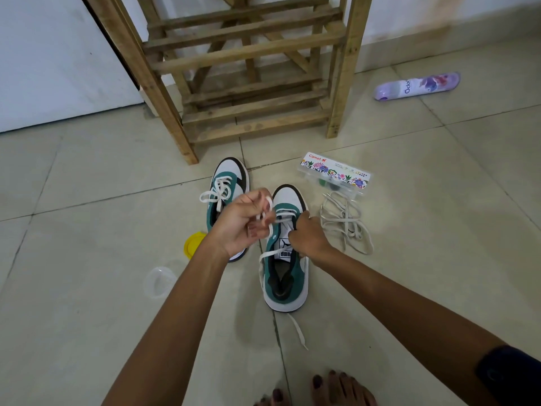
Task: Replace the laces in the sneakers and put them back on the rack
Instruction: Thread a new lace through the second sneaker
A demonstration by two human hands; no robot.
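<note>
Near left on the tiled floor (87, 317): clear plastic cup (159, 282), yellow lid (193, 244) just beyond. Wooden rack (246, 68) far centre, shelves bare. Left sneaker (227, 183) already laced, bow tied. Left hand (243, 222) above it, fingers curled, pinching white lace (270, 227). Right sneaker (285, 259) beside, half laced, loose end trailing near. Right hand (308, 237) on its far eyelets, fingers curled on the lace. Further right: heap of old laces (347, 222), paint box (335, 174), spray can (417, 85) far right.
</note>
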